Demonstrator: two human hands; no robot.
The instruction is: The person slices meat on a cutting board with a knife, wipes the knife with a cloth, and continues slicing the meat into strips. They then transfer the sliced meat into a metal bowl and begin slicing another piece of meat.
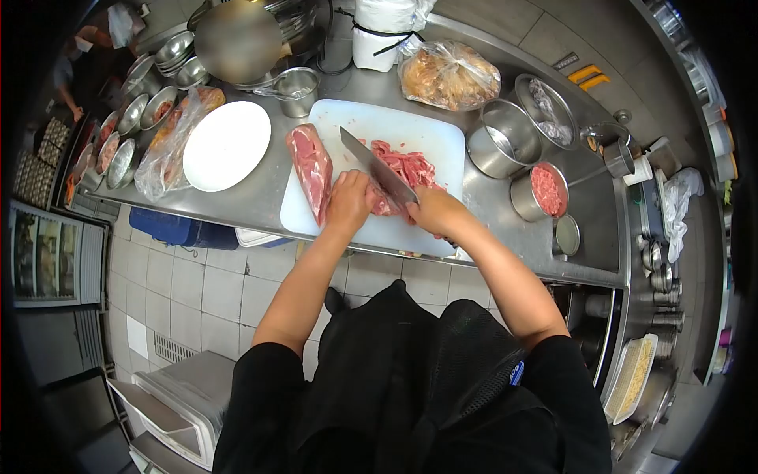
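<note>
My right hand (pixel 437 212) is closed around the handle end of a wide kitchen knife (pixel 375 164); its blade slants away to the upper left. Beside the blade, my left hand (pixel 350 201) presses with curled fingers on a piece of raw meat (pixel 385 205), partly hidden by the hand and knife. Beyond the blade lies a heap of sliced meat (pixel 409 166). A long, uncut slab of meat (pixel 309 162) rests left of my left hand. All of this is on a white cutting board (pixel 371 116).
A white oval plate (pixel 227 146) and a bagged food item stand left. To the right are a steel pot (pixel 504 138), a container of minced meat (pixel 546 192) and a small round tin (pixel 567 235). A filled plastic bag (pixel 450 77) sits behind the board. Another person's arm shows far left.
</note>
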